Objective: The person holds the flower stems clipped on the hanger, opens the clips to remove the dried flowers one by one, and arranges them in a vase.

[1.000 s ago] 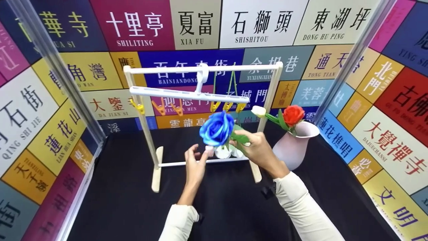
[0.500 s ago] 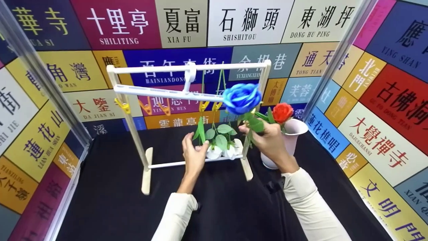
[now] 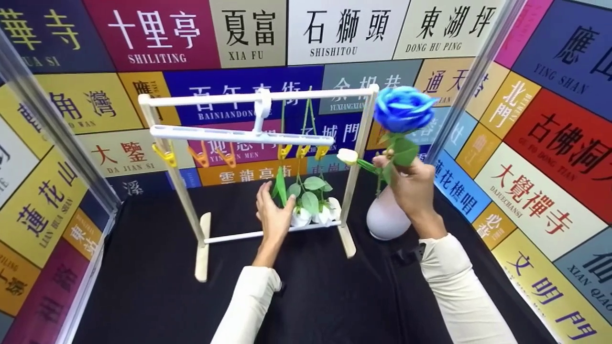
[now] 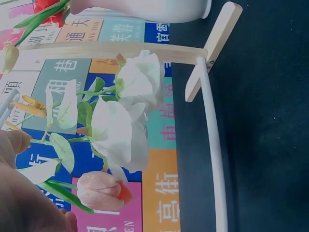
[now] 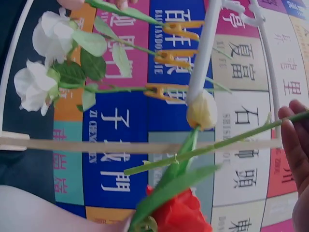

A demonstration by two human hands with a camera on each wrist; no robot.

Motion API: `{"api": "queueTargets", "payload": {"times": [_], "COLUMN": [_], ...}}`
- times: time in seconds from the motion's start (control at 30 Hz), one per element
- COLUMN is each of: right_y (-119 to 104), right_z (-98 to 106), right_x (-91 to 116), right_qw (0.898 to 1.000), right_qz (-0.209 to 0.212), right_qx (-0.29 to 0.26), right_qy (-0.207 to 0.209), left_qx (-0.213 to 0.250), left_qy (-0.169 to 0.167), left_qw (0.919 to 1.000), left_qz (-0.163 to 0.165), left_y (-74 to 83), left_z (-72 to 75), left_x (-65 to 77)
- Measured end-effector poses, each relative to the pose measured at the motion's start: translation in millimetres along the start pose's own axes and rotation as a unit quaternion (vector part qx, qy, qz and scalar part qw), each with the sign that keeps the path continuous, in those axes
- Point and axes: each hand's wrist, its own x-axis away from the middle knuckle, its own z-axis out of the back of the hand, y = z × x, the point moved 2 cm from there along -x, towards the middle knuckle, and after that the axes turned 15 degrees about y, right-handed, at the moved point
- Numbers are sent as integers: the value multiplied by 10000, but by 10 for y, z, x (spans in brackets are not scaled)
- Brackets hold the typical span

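Observation:
My right hand pinches the stem of a blue rose, its bloom upright, high beside the frame's right post. The bare lower end of its stem slants across the right wrist view, over the vase's flowers. Below is a pinkish-white vase with a pale tulip and a red rose. My left hand has its thumb and fingers spread around the leaves of a pink tulip. That tulip hangs head down beside two white roses.
A white hanger hangs from a wooden frame on the black cloth. Yellow clips on its right side hold the hanging stems; other clips sit at its left. A wall with printed signs stands behind.
My right hand has drawn the blue rose away from the hanging flowers, rightward and up to the vase. My left hand stays near the hanging tulip. The head view has shifted slightly right.

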Motion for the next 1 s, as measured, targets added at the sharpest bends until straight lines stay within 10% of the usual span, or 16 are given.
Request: {"api": "queueTargets", "payload": {"times": [1.0], "right_y": [338], "right_z": [623], "right_x": [-474], "right_qw": [9681], "right_qz": [-613], "right_qx": [1730], "right_qy": [1703], "left_qx": [-241], "left_qy": [191], "left_qw": [9995], "left_qz": [46], "left_y": [-60], "left_z": [-162], "left_x": [-20]}}
